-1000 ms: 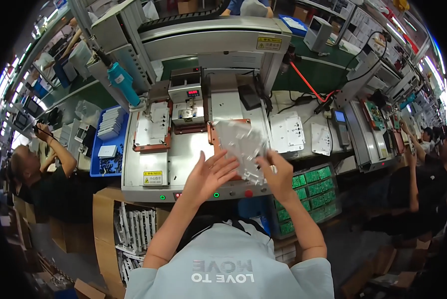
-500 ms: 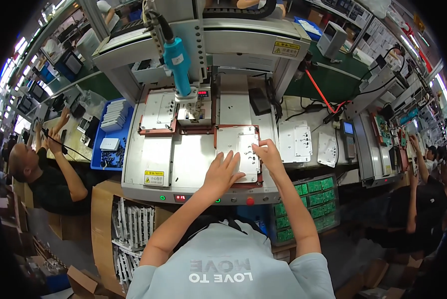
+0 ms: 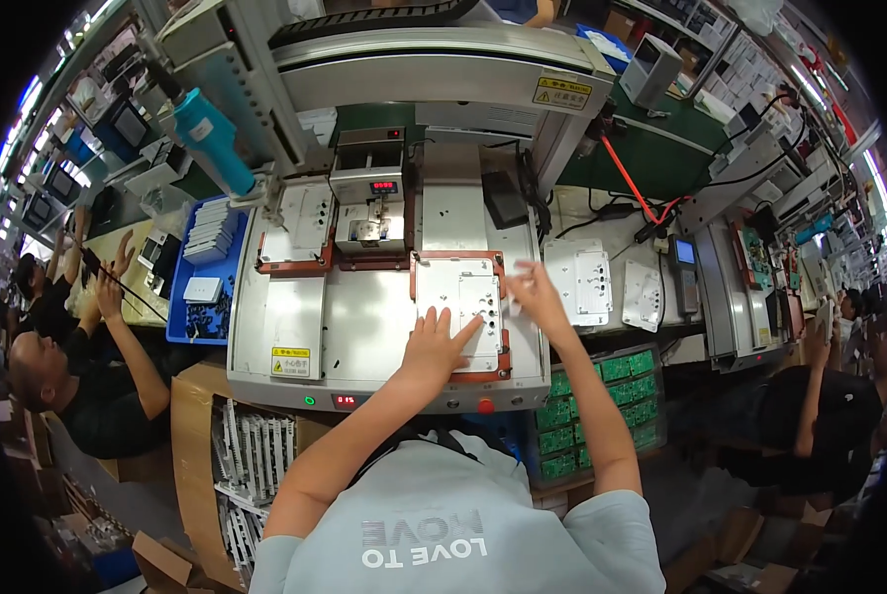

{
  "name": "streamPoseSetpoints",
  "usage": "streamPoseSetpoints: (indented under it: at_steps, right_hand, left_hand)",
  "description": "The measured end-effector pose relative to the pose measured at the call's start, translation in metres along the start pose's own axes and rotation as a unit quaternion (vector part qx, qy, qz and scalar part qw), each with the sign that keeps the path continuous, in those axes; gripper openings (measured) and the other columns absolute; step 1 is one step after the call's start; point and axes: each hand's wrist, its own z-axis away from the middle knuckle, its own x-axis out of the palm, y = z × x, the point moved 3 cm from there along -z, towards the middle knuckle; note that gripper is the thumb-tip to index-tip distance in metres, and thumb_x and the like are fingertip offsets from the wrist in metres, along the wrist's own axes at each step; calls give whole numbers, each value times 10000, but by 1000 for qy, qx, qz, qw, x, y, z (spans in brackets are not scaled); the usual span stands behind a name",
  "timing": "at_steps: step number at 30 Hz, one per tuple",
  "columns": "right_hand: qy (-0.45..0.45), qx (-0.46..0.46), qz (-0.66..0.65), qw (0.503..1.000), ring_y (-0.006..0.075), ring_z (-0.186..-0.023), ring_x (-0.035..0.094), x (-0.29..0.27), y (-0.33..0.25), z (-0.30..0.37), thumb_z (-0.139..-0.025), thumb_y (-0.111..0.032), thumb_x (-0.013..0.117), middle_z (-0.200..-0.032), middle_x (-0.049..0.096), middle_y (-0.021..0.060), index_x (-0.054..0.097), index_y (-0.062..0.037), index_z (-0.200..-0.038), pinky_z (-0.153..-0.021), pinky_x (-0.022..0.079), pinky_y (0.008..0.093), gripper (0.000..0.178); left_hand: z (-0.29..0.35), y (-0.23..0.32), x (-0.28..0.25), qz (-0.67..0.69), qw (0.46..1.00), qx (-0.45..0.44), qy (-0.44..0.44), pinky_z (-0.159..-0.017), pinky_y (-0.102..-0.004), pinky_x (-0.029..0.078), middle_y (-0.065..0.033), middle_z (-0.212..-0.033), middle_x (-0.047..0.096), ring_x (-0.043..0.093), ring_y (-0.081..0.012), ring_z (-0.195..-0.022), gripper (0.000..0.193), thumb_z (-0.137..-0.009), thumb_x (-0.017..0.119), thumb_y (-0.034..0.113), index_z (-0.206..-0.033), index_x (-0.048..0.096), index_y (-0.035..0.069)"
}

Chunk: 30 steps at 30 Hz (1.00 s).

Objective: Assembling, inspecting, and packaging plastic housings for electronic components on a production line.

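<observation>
A white plastic panel (image 3: 477, 287) with a column of dark round holes or parts lies in a red-brown fixture (image 3: 505, 365) on the machine's metal bed. On its lower left part rests my left hand (image 3: 430, 353), fingers spread and holding nothing. My right hand (image 3: 540, 300) is just off the panel's right edge with bent fingers; motion blurs the fingertips, so I cannot tell whether they hold anything. A second white panel (image 3: 307, 220) sits in the left fixture (image 3: 295, 265). Over that panel's left side is the teal electric screwdriver (image 3: 216, 144) of the machine.
Between the fixtures' back parts stands a screw feeder (image 3: 369, 198) with a red display. A blue tray (image 3: 178, 297) of white parts is left. More white panels (image 3: 577, 282) and a handheld device (image 3: 686, 262) lie right. Green circuit boards (image 3: 602, 401) stand below; co-workers sit at both sides.
The teal screwdriver has moved left from the feeder to the left panel. My right hand has come off the right panel's edge, while my left hand stays on it. The view has shifted slightly.
</observation>
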Motion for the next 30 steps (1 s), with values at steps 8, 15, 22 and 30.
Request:
streamPoseSetpoints:
  at_steps: [8,15,22,30]
  right_hand:
    - [-132,-178,106,969,200,-992,573,-18,-6,-62,-867,-221,594,-1065,638,69,661,-74,-1066,-883,436,314,256]
    - [-73,-187,105,974,169,-943,571,-1,-4,-58,-850,-179,609,-1014,628,68,657,-30,-976,-846,433,287,202]
    - [132,-227,32,964,152,-884,589,18,-33,31,-875,-144,614,-964,653,87,631,10,-1030,-801,455,279,219]
    - [-176,-181,-11,967,167,-681,658,123,-2,151,-880,-76,596,-806,670,106,655,-3,-957,-627,506,269,121]
  left_hand:
    - [-15,11,-4,22,987,-50,-148,-954,-520,377,-284,-1320,370,324,-488,-1259,642,-800,685,231,-1371,418,353]
    - [-8,8,-1,18,993,-44,-108,-944,-519,389,-307,-1287,391,343,-516,-1230,642,-796,689,224,-1370,421,331]
    - [54,-34,-34,349,936,-33,38,-1008,-361,393,-169,-1352,472,469,-269,-1242,506,-884,610,157,-1363,448,139]
    - [242,-139,-18,305,801,-435,276,-847,-286,470,-136,-1072,654,623,-196,-994,272,-928,535,118,-1161,597,-9]
